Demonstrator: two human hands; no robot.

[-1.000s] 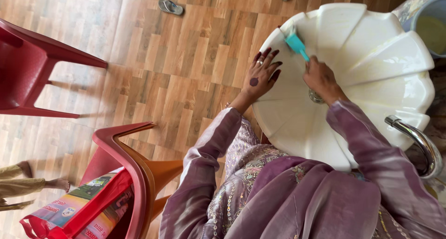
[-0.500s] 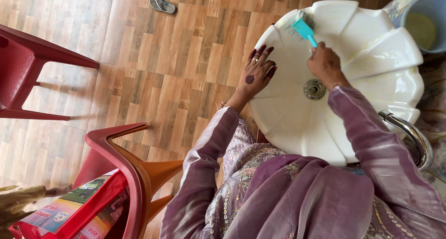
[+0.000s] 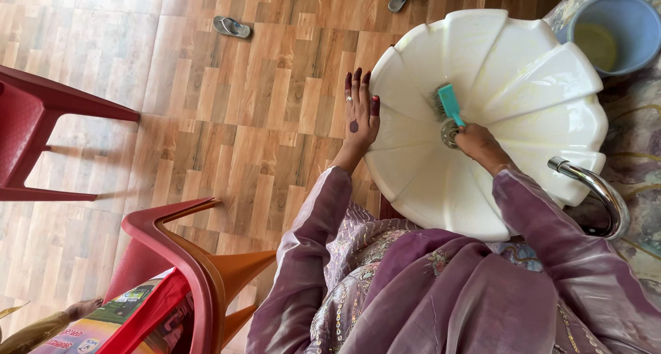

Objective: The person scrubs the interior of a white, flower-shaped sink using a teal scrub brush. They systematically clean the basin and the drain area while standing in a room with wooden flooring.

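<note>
- My right hand (image 3: 478,144) is wrapped shut round the handle of a small teal scrubbing brush (image 3: 446,103); the grip is a full fist low on the handle, close to where the handle ends.
- The brush sits down in the bowl of the white scalloped basin (image 3: 544,79), its bristled head pressed to the sloping wall just beside the metal drain (image 3: 449,134).
- My left hand (image 3: 359,113) lies flat and open on the basin's near rim, fingers spread, holding nothing; it looks like a brace.
- By my reckoning the brush is light and stiff, plastic through the handle with springy bristles. If it is wet it will be slippery, so I would keep the hold low on the handle where the fist has purchase, not near the head.
- The basin looks hard, glossy and slick, and probably chips at the fluted edges if knocked; I cannot tell from here whether it is ceramic or moulded plastic.
- A curved chrome tap (image 3: 595,189) hangs over the rim by my right sleeve.
- A blue bucket (image 3: 630,20) with pale liquid stands beyond the basin.
- On the wood-patterned floor (image 3: 241,120) are stacked red chairs (image 3: 186,258) carrying a printed bag (image 3: 117,319), and loose sandals (image 3: 231,27) further off.
</note>
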